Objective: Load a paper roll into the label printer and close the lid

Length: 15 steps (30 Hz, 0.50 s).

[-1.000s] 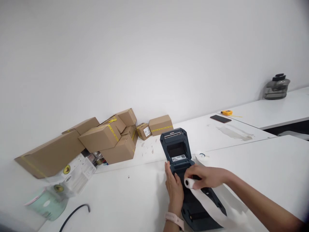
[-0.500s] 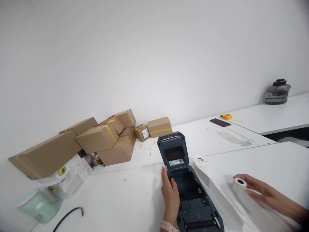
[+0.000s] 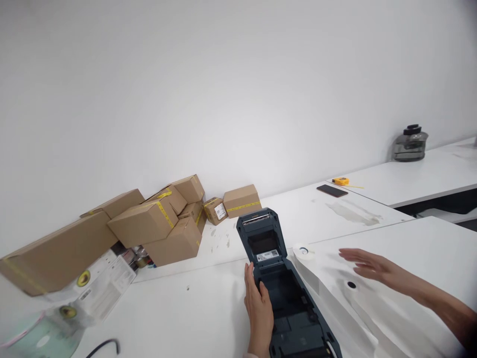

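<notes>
A dark blue-grey label printer [image 3: 294, 313] stands on the white table, its lid raised and its inner bay showing. My left hand [image 3: 259, 311] grips the printer's left side, thumb over the rim. To the right of the printer, my right hand [image 3: 378, 268] is held over the table with its fingers stretched out and nothing in them. Just below those fingers lies a white paper roll [image 3: 349, 292] with a dark core, a strip trailing toward the front. Close to the printer's hinge is another paper roll [image 3: 303, 252], whose loose strip runs along the printer's right side.
Cardboard boxes [image 3: 143, 221] are piled at the back left. Nearer are plastic-wrapped packages [image 3: 106, 283], a mint-green container [image 3: 48, 338] and a black cable [image 3: 104, 345]. Farther right are a phone [image 3: 331, 190], a yellow tape measure [image 3: 340, 181] and a grey jug [image 3: 411, 145].
My right hand has let go of the paper roll and lifted off it, fingers now extended. My left hand keeps its hold on the printer. The view has shifted slightly right.
</notes>
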Each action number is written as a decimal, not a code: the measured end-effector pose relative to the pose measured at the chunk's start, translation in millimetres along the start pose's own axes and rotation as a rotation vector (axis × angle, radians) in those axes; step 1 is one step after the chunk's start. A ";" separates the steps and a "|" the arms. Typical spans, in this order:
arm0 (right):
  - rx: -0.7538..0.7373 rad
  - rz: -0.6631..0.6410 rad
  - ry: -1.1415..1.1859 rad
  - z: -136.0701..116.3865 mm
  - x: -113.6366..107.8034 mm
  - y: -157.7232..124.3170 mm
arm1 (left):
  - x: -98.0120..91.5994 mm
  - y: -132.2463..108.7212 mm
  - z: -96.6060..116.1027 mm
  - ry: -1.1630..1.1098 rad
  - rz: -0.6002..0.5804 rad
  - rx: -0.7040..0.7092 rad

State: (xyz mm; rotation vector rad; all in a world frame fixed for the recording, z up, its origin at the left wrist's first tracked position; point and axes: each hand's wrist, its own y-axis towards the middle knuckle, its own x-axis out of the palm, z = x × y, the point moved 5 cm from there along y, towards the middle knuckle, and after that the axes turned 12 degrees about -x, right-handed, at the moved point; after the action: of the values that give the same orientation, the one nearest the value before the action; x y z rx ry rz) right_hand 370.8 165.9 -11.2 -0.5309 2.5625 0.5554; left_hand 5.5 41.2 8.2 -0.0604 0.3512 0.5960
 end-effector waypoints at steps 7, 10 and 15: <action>-0.001 -0.331 0.003 -26.1 54.9 96.7 | -5.1 -0.6 -0.3 -0.194 -0.033 -0.052; 0.003 -0.368 0.037 -28.9 77.0 113.0 | -7.7 -1.7 -2.3 -0.282 -0.036 -0.127; -0.009 -0.368 0.149 -53.6 76.2 101.1 | -8.6 -1.9 -4.3 -0.304 -0.020 -0.160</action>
State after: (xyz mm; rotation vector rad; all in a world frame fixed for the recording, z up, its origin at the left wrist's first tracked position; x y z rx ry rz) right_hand 243.7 205.9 22.5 -1.0535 2.5089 0.4086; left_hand -1.4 34.3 7.0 -0.1254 0.0077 0.6026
